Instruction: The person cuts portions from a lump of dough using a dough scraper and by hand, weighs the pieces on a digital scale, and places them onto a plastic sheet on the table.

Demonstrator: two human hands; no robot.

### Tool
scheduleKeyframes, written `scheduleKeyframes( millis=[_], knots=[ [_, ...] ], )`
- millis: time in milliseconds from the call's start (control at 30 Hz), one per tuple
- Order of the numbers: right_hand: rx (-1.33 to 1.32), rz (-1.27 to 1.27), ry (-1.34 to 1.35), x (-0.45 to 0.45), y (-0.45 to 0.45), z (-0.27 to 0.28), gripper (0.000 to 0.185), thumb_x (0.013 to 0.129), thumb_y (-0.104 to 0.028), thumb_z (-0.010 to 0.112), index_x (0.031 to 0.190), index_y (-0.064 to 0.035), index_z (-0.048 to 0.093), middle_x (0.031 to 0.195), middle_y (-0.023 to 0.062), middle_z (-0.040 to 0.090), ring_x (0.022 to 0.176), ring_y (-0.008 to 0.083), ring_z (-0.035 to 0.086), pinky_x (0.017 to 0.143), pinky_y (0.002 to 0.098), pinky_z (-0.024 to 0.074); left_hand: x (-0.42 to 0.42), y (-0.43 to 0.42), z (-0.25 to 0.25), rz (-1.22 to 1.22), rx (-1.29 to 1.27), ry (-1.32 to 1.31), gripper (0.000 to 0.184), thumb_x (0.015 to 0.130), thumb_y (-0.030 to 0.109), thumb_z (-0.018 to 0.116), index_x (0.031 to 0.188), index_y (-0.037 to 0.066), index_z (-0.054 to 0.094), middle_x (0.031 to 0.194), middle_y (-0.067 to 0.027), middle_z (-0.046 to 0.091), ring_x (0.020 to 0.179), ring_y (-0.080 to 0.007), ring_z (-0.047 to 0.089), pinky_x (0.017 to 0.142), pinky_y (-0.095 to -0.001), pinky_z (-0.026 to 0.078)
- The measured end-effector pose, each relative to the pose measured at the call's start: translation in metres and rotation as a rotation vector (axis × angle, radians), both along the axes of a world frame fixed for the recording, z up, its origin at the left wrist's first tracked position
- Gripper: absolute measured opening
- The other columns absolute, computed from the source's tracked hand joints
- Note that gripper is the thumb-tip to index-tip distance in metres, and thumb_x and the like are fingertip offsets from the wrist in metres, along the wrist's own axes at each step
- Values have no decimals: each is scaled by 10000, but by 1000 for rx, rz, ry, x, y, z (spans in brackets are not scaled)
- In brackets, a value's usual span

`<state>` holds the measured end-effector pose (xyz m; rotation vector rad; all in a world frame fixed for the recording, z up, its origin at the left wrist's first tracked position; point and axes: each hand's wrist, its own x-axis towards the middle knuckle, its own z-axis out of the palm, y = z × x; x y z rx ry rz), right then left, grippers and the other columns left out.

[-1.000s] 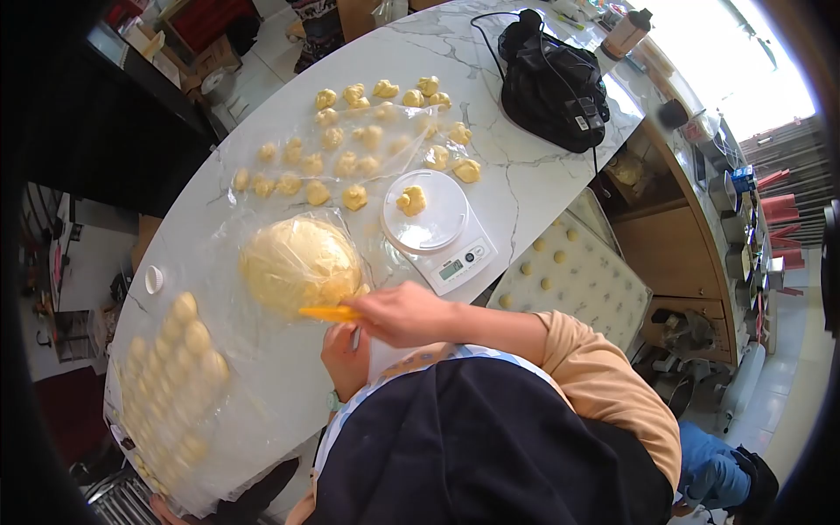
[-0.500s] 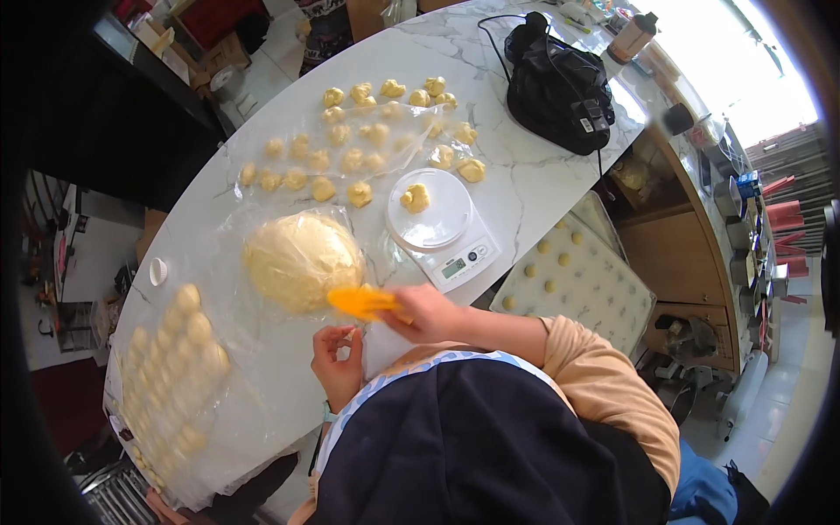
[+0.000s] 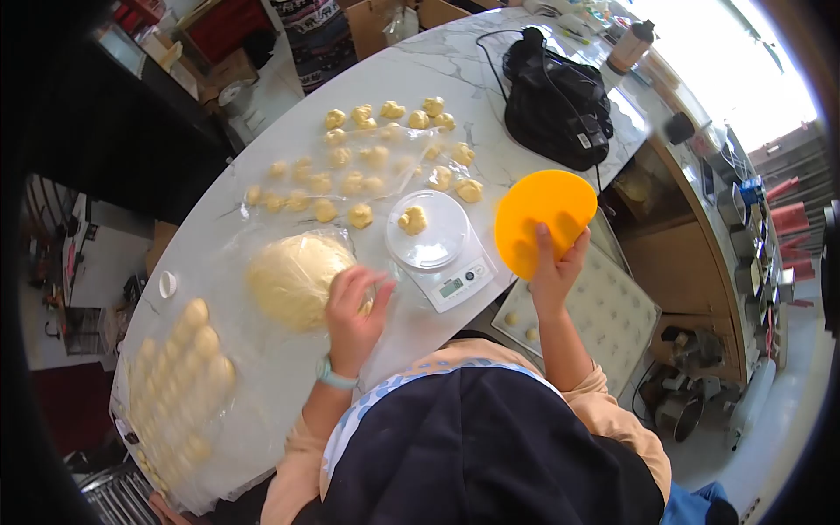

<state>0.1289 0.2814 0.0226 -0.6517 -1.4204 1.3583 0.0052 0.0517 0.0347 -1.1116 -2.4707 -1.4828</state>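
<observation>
My right hand (image 3: 557, 267) grips a yellow dough scraper (image 3: 538, 210), raised near the table's edge to the right of the scale, with its broad face showing. My left hand (image 3: 354, 311) is beside a large lump of dough (image 3: 293, 276), its fingers and thumb apart; a small yellowish bit shows between them, and I cannot tell whether it is touched. Thin clear plastic lies around the lump. On the white digital scale (image 3: 455, 282) rests a small piece of dough (image 3: 412, 220). Behind it sit several dough pieces (image 3: 360, 215), partly under a plastic sheet (image 3: 402, 162).
Smoother dough balls (image 3: 206, 341) lie under plastic at the left. A white cap (image 3: 167, 283) is near the left edge. A black bag (image 3: 560, 105) occupies the far right. Below the table edge stands a tray (image 3: 612, 315) with dough balls. A person (image 3: 315, 39) stands beyond the table.
My right hand has swung the scraper from beside the dough lump up and to the right. My left hand has moved up towards the lump, and its pinched fingers have spread.
</observation>
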Motion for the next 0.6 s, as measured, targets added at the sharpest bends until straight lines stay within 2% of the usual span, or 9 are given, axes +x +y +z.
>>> scheduleKeyframes(
  millis=[33,100,200,300,333,400,467,533,600],
  knots=[
    [5,-6,-10,-2,0,-1,308,891,-53,608,1159,-55,455,1071,49,576,963,116,572,820,256,480,-10,18,5,-52,5,-77,222,771,160,733,952,53,662,990,-138,563,869,-317,575,740,-367,473],
    [3,3,3,-7,0,-4,303,894,-52,603,1161,-63,459,1068,42,582,958,114,578,826,255,478,-26,60,2,-79,-57,-22,224,787,167,713,953,28,654,947,-158,582,881,-331,586,753,-353,484],
    [-29,44,49,-8,2,-3,314,892,-52,605,1167,-57,455,1074,45,573,967,118,571,831,258,473,-49,90,-22,-135,-352,41,256,770,98,719,1006,25,652,958,-132,600,786,-232,608,686,-312,494],
    [-56,8,71,-1,9,12,327,889,-54,607,1175,-51,449,1082,48,563,973,119,562,829,259,470,-82,86,-5,-286,-241,-76,321,767,87,716,1073,30,638,1002,-133,587,822,-217,619,699,-306,506],
    [-56,-26,68,2,15,14,328,891,-62,605,1180,-54,452,1076,45,571,968,119,570,828,261,472,-96,82,22,-299,-182,-151,335,797,41,679,1128,38,625,1039,-107,576,838,-183,621,733,-288,514],
    [-65,-76,55,7,29,9,333,891,-73,606,1188,-56,455,1073,41,577,963,119,576,830,263,474,-147,79,30,-175,68,79,310,832,-13,624,1137,38,624,1056,-88,580,860,-158,625,764,-275,517],
    [-84,-113,30,10,40,-5,343,889,-80,610,1193,-54,454,1077,40,571,965,120,573,833,265,473,-202,74,48,-9,39,73,334,857,-51,570,1176,43,603,1075,-83,570,880,-156,633,781,-273,514],
    [-115,-139,20,4,42,-11,349,889,-85,611,1198,-48,451,1079,40,567,965,122,571,834,265,471,-275,78,12,85,103,-83,378,847,-19,598,1216,59,575,1034,-87,587,859,-160,639,751,-282,517],
    [-102,-142,12,-1,43,-14,345,891,-85,611,1194,-42,451,1082,42,561,970,121,563,843,262,461,-309,87,-17,184,0,-96,321,830,14,624,1147,65,606,950,-108,629,806,-200,651,726,-312,518]
  ],
)
